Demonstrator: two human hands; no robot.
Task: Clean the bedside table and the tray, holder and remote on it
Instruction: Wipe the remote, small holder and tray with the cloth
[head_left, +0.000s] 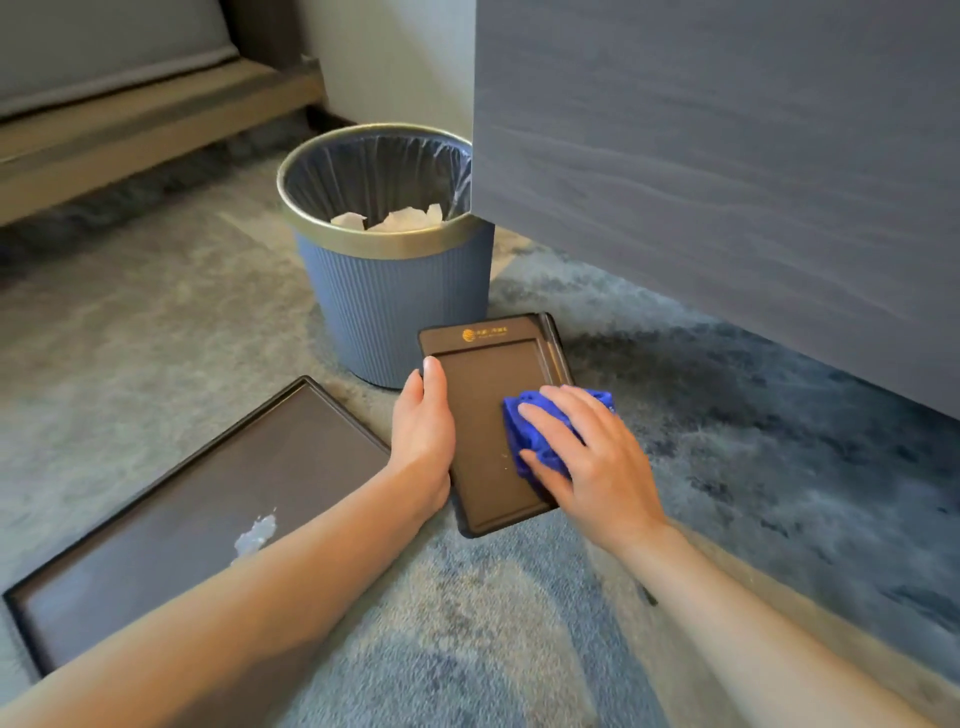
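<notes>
A dark brown holder with a gold logo lies flat on the carpet in front of the bin. My left hand grips its left edge, thumb on top. My right hand presses a blue cloth onto the holder's right side. A few pale specks show on the holder near the cloth. To the left lies a dark brown tray on the floor, with a small white crumpled scrap in it. The grey bedside table rises at the right. No remote is in view.
A blue ribbed waste bin with a gold rim and a black liner stands behind the holder, holding crumpled tissue. Grey-blue carpet covers the floor. A bed base runs along the upper left.
</notes>
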